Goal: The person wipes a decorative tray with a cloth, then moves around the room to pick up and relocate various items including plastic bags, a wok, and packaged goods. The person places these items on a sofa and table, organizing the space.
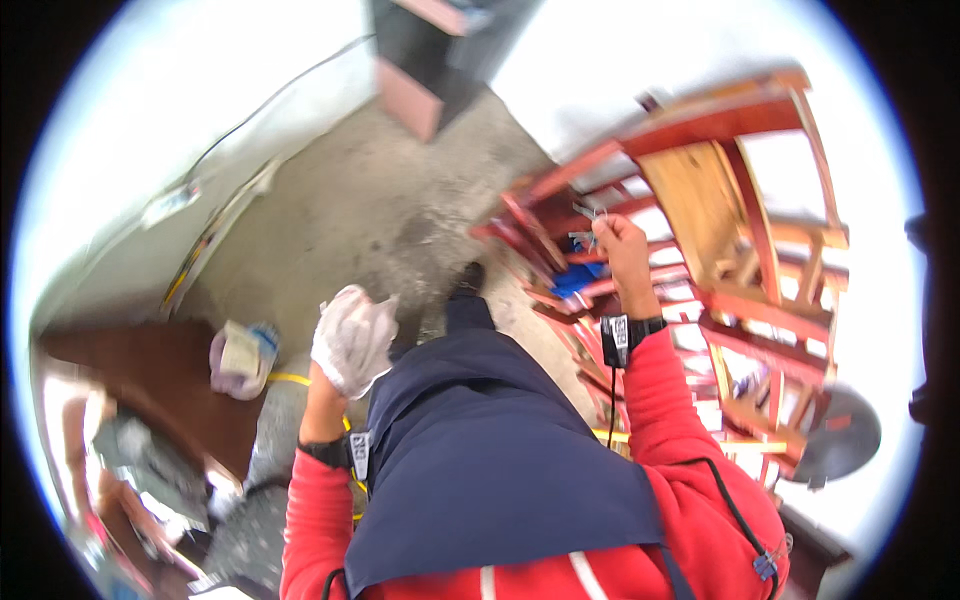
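My right hand (624,251) is raised at the right of centre, its fingers closed on a bunch of keys (583,238) hanging from a ring. Behind the keys are red-painted wooden frames and a blue item (576,279). My left hand (341,356) is left of centre, beside the dark blue apron (495,457) that I wear. Crumpled whitish plastic or cloth (354,337) covers most of that hand, so its fingers are hidden; the thing lies around or in the hand. Both wrists bear black straps with small printed tags.
Stacked wooden frames (750,307), perhaps furniture, fill the right side, with a round dark object (838,435) near them. A brown surface (165,382) at the left holds a bundle (241,360). A dark upright piece with pink panels (409,97) stands ahead on the concrete floor (360,187). A yellow cable lies near my left arm.
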